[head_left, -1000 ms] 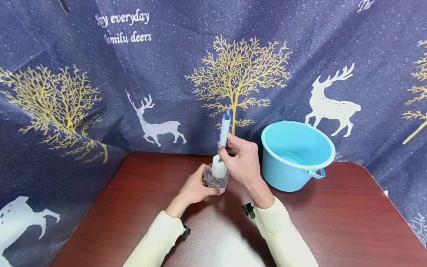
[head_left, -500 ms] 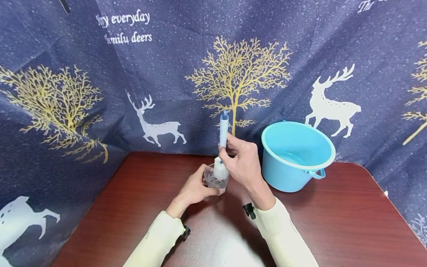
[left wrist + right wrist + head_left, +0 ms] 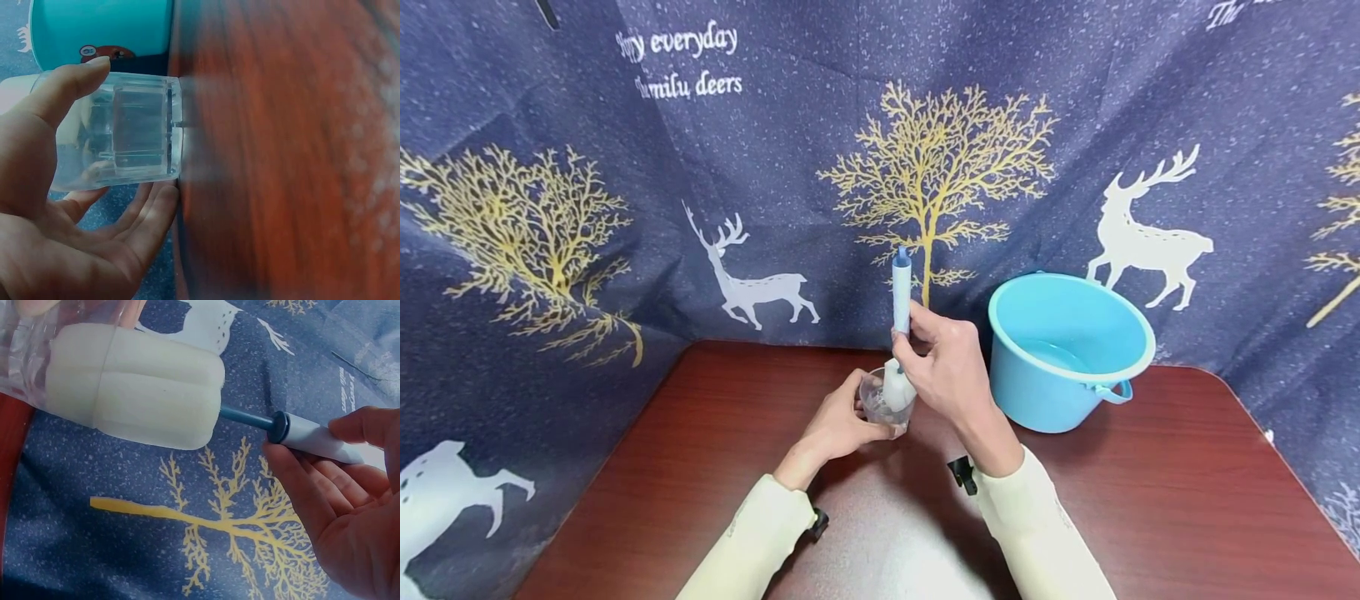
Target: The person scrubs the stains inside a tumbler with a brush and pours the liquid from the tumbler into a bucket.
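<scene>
My left hand [image 3: 835, 425] holds a clear plastic cup [image 3: 140, 128] upright on the table, thumb on one side and fingers on the other. In my right hand [image 3: 951, 367] is a sponge cup brush, gripped by its pale blue handle [image 3: 902, 292]. The brush's white sponge head [image 3: 137, 387] sits partly inside the cup mouth, against the side nearer my right hand in the head view. A dark blue shaft [image 3: 247, 417] joins the sponge to the handle, which stands nearly vertical above the cup.
A light blue bucket [image 3: 1037, 396] with a side handle stands on the right of the reddish-brown table [image 3: 760, 383]. Behind the table hangs a dark blue cloth [image 3: 820, 167] with deer and gold trees. Each cuff has a small black device by it.
The brush handle has swung from leaning right to nearly upright, and the sponge has shifted slightly right and lower in the cup. My left hand and the cup stay in place.
</scene>
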Action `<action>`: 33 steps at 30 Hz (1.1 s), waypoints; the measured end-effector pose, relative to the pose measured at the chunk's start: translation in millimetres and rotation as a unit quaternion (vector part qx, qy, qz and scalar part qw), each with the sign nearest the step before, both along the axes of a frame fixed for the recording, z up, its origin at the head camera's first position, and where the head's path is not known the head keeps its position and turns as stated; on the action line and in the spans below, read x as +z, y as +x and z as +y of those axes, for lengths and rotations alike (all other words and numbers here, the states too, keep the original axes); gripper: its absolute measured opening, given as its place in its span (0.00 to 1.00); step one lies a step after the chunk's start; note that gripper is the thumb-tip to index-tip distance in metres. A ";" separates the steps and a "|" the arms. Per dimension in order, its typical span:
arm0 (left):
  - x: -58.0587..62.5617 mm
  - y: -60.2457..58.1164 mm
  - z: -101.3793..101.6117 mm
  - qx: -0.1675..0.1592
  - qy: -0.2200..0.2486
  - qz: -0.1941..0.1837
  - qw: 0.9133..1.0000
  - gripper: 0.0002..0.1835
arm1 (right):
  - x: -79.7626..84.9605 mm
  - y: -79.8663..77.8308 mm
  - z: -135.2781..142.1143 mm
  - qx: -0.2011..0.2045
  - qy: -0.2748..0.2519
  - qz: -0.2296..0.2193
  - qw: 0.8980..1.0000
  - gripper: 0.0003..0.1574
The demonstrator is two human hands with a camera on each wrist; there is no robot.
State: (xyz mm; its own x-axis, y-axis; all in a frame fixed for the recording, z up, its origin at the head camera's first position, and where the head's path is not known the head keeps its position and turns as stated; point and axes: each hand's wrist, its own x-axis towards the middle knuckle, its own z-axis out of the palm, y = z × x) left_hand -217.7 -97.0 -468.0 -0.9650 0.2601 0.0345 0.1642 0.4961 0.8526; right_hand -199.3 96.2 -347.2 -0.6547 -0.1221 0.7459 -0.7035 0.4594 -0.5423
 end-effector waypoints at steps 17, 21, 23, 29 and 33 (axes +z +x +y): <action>1.0 0.0 0.0 -0.001 0.007 -0.004 1.000 0.39 | 5.9 8.7 -1.1 -0.006 0.002 -0.056 0.998 0.12; 0.9 0.2 0.1 0.002 0.005 0.001 1.000 0.39 | 7.6 9.9 -0.1 0.001 -0.010 -0.082 0.997 0.12; 1.1 0.2 0.2 0.003 0.005 0.003 1.000 0.39 | 7.8 9.7 0.0 0.006 -0.019 -0.091 0.996 0.14; 0.7 -0.1 0.7 0.002 0.005 0.006 1.000 0.37 | 7.3 9.0 -0.4 0.015 -0.029 -0.102 0.994 0.14; 1.3 0.6 0.8 0.004 0.005 0.007 1.000 0.37 | 6.8 8.4 -1.2 0.017 -0.032 -0.107 0.994 0.13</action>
State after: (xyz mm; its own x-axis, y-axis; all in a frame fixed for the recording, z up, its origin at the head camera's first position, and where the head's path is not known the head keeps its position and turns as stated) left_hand -217.1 -96.3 -466.8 -0.9663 0.2526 0.0505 0.1724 0.4886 0.8553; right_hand -190.9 95.1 -340.4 -0.7950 -0.1033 0.5977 -0.5841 0.3963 -0.7084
